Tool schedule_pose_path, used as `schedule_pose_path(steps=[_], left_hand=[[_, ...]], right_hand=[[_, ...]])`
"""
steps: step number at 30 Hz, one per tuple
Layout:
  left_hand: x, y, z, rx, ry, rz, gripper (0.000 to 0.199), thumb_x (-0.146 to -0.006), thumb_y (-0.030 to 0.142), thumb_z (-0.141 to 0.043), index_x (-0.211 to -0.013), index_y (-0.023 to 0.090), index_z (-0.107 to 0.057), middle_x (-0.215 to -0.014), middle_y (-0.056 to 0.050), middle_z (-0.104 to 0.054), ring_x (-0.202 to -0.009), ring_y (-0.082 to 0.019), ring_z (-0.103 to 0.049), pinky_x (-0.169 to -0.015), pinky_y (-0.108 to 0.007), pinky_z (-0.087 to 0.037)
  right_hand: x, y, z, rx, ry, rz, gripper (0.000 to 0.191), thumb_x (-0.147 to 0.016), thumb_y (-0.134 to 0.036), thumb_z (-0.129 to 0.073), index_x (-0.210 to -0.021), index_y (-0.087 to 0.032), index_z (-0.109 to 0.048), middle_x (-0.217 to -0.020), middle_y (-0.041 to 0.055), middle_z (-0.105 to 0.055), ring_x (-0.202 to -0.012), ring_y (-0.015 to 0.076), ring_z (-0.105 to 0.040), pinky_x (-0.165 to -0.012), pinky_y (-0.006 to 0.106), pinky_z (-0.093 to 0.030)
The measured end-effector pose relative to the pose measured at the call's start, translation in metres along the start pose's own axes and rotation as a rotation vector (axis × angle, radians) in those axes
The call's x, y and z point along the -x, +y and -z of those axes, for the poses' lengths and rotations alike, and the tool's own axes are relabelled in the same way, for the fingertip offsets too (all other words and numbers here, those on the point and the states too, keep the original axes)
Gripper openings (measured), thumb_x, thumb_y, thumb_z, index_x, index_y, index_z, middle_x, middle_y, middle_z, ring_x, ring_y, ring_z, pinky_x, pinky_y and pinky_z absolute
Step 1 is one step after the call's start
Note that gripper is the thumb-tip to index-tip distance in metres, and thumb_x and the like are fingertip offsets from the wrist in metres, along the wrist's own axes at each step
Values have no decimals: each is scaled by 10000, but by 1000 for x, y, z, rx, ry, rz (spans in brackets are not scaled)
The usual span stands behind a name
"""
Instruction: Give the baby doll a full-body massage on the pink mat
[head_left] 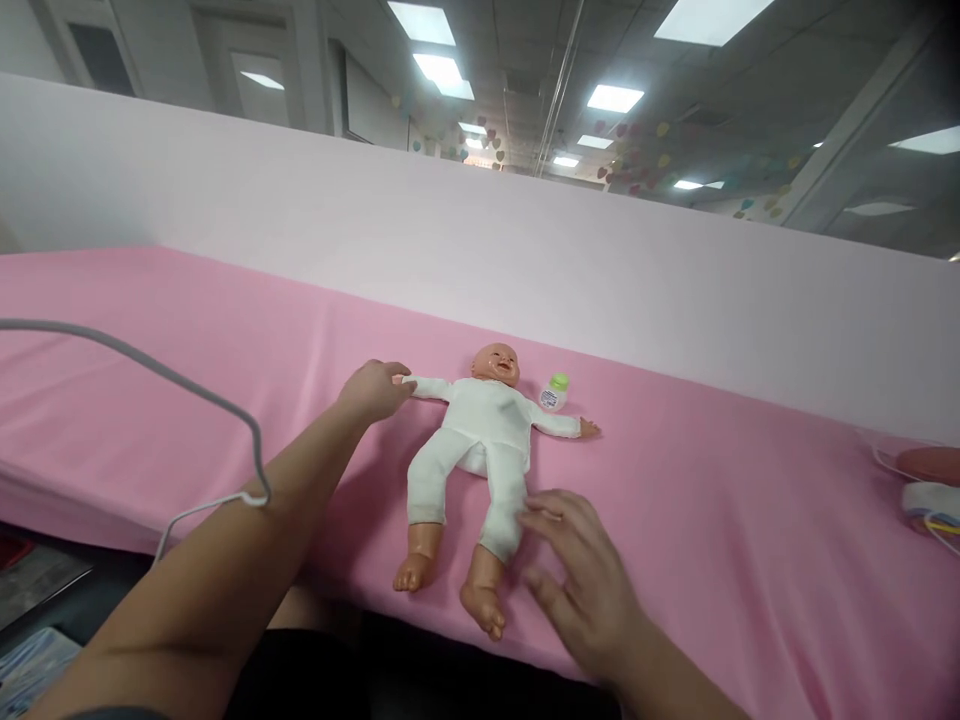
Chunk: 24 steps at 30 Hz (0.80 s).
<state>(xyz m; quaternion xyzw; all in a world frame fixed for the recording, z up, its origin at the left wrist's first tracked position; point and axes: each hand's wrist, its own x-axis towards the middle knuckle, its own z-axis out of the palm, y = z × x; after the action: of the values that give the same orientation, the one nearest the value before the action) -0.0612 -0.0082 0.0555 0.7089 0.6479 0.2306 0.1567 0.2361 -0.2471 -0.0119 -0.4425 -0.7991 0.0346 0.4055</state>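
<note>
A baby doll with a white cloth body and bare plastic head, hands and feet lies on its back on a pink sheet. My left hand is at the end of the doll's outstretched arm on the left, its fingers closed around the doll's small hand, which is mostly covered. Beside the doll's lower leg on the right is my right hand, fingers apart and holding nothing; its fingertips are at the white trouser leg, though contact is hard to tell. A small clear bottle with a green cap stands near the doll's head.
A white padded wall runs along the back of the bed. A grey cable loops over my left forearm from the left. At the far right edge lie a clear container and a white roll-like item, partly cut off.
</note>
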Motion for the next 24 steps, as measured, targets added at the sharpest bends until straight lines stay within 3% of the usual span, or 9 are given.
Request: schedule_pose_path(steps=[2, 5, 7, 10, 14, 17, 19, 22, 24], left_hand=[[-24, -6, -3, -50, 37, 99, 615, -855, 567, -641, -1406, 294, -676, -1533, -153, -548, -1335, -445, -517, -1002, -520, -458], [-45, -25, -14, -82, 23, 175, 796, -812, 590, -679, -1539, 300, -538, -1555, -180, -522, -1398, -471, -452, -1098, -601, -359], [-52, -41, -24, -113, 9, 201, 900, -787, 607, -695, -1583, 253, -468, -1529, -206, -548, -1406, -468, -450, -1124, -617, -325], [-57, -63, -34, -158, -8, 193, 880, -745, 626, -723, -1510, 226, -547, -1480, -197, -604, -1382, -451, -493, -1119, -557, -360], [-59, -75, -39, -123, 6, 153, 614, -749, 676, -701, -1239, 307, -730, -1303, -108, -732, -1279, -411, -599, -1063, -479, -424], [-57, -72, -39, -50, 43, 173, 531, -742, 627, -740, -1169, 312, -737, -1101, -86, -788, -1171, -393, -666, -1070, -495, -408], [-56, -68, -39, 40, 75, 190, 473, -759, 565, -751, -1158, 312, -720, -1040, -65, -793, -1104, -369, -696, -1079, -512, -395], [-53, -63, -40, 263, 129, 180, 495, -751, 530, -777, -1170, 286, -679, -1175, -65, -767, -1069, -329, -709, -946, -445, -490], [-51, -58, -42, 418, 138, 152, 516, -735, 485, -803, -1176, 261, -653, -1227, -79, -747, -1034, -297, -716, -797, -363, -525]], right_hand=[[25, -11, -18, 14, -64, -4, 787, -844, -621, -736, -1549, -446, -433, -1532, 111, -533, -1429, 485, -466, -1085, 747, -461], [50, -14, -47, 123, -85, -67, 1293, -574, -800, -855, -1653, -420, -253, -1676, 132, -357, -1485, 616, -314, -1051, 853, -411], [58, -14, -60, 196, -108, -143, 1373, -526, -759, -904, -1664, -401, -225, -1716, 133, -275, -1511, 635, -234, -1050, 876, -389], [54, -21, -62, 274, -74, -250, 1069, -707, -575, -869, -1621, -376, -353, -1725, 105, -271, -1542, 562, -253, -1088, 813, -425], [43, -35, -50, 283, 35, -334, 586, -879, -440, -745, -1423, -294, -586, -1631, 116, -449, -1438, 440, -499, -1073, 647, -540], [44, -38, -44, 290, 103, -376, 497, -871, -467, -764, -1308, -261, -645, -1469, 151, -603, -1288, 393, -635, -1007, 570, -602], [49, -34, -41, 285, 87, -401, 338, -870, -444, -765, -1148, -265, -697, -1378, 138, -663, -1207, 363, -690, -937, 508, -644], [56, -25, -35, 225, 41, -425, 126, -883, -373, -742, -947, -271, -706, -1305, 105, -711, -1146, 319, -732, -865, 425, -671], [59, -21, -30, 136, 74, -450, 119, -889, -346, -735, -976, -267, -713, -1323, 112, -706, -1173, 308, -726, -869, 402, -673]])
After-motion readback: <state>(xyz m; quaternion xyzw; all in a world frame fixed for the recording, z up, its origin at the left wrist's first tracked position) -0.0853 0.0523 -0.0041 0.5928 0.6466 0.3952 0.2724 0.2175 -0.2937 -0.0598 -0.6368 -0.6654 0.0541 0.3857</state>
